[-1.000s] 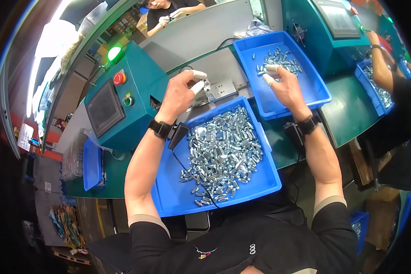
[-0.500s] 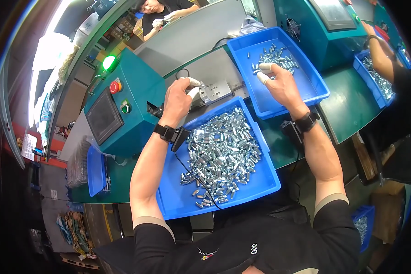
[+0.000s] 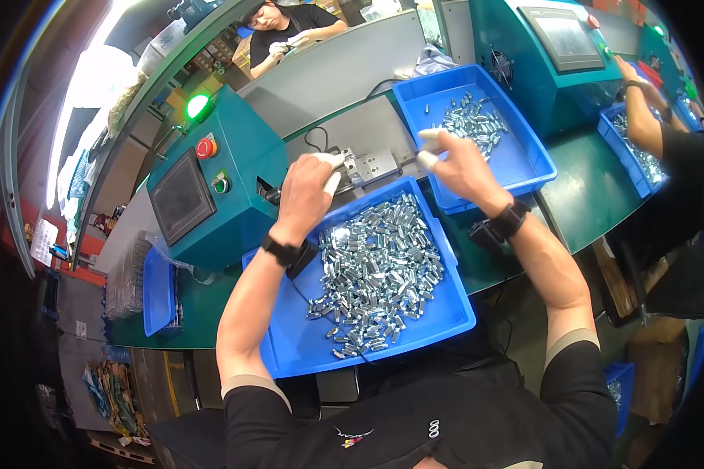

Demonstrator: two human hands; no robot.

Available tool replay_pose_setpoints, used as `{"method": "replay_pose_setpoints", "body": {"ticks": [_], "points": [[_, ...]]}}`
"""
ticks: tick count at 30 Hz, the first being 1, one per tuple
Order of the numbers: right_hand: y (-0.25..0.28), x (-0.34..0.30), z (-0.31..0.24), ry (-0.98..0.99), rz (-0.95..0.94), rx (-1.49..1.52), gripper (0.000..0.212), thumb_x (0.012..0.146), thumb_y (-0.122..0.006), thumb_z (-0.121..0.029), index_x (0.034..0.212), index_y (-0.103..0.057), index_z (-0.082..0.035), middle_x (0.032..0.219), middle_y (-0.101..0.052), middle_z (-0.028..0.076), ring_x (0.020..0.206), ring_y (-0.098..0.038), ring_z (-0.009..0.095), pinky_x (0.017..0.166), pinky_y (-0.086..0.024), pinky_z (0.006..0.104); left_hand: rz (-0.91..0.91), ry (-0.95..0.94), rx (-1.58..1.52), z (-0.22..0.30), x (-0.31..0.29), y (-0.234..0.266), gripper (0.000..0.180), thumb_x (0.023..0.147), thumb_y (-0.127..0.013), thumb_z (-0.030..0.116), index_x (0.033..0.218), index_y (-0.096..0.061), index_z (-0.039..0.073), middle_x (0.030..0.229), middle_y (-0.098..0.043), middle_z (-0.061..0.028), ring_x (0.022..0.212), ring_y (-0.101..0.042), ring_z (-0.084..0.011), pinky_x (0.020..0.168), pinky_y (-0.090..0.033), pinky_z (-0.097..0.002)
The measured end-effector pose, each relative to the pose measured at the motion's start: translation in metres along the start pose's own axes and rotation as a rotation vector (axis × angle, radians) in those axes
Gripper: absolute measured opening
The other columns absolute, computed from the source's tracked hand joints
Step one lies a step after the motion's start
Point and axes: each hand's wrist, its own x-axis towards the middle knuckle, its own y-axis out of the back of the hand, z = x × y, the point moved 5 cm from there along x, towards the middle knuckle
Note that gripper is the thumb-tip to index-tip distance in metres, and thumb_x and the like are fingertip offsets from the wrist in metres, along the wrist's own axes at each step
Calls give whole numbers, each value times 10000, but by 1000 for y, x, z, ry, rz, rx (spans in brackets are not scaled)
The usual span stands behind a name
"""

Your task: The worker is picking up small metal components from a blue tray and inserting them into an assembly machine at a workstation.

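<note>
My left hand (image 3: 305,191) is at the metal fixture (image 3: 375,163) on the bench, white finger cots on its thumb and forefinger. The forefinger reaches the fixture's left end; the thumb stands apart below it, with nothing visible between them. My right hand (image 3: 465,168), also in finger cots, hovers by the left edge of the far blue tray (image 3: 516,173), thumb and forefinger spread and no part seen in them. In that tray lies a small pile of shiny metal parts (image 3: 477,123). Closer to me, a second blue tray (image 3: 289,348) holds a large heap of short metal cylinders (image 3: 379,270).
Left of the fixture stands a green machine housing (image 3: 242,148) with a dark screen, red knob and lit green lamp (image 3: 199,107). Another green machine (image 3: 540,86) is behind the far tray. A co-worker sits beyond the grey partition (image 3: 336,66); another's arm (image 3: 641,117) is at the right.
My right hand has moved left from over the metal parts toward the far tray's left edge. My left hand stays at the fixture. The whole view has shifted slightly.
</note>
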Motion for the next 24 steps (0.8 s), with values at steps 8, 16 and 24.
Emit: {"method": "replay_pose_setpoints", "body": {"ticks": [8, 16, 24], "points": [[-81, 9, -27, 30, -397, 580, 754, 1019, -716, -178, 1664, -359, -19, 1588, -570, 224, 1434, -577, 284, 1178, -468, 413, -173, 257, -296, 3, -114, 32, 222, 944, -773, 79, 1159, -781, 25, 1082, -774, -158, 1014, -740, -340, 888, -587, -403], [-93, 11, -36, -58, -444, 606, 759, 1022, -701, -156, 1678, -338, -37, 1598, -558, 227, 1469, -544, 281, 1217, -434, 430, -351, 563, -400, -27, -167, 29, 258, 960, -776, 137, 1196, -775, 32, 1069, -764, -144, 975, -742, -339, 867, -582, -419], [-111, 16, -46, -83, -475, 570, 735, 1020, -694, -137, 1665, -362, -21, 1586, -571, 226, 1483, -539, 292, 1234, -421, 431, -381, 644, -463, -31, -171, 27, 273, 971, -769, 138, 1220, -767, 25, 1094, -749, -148, 970, -741, -336, 855, -589, -411]]}}
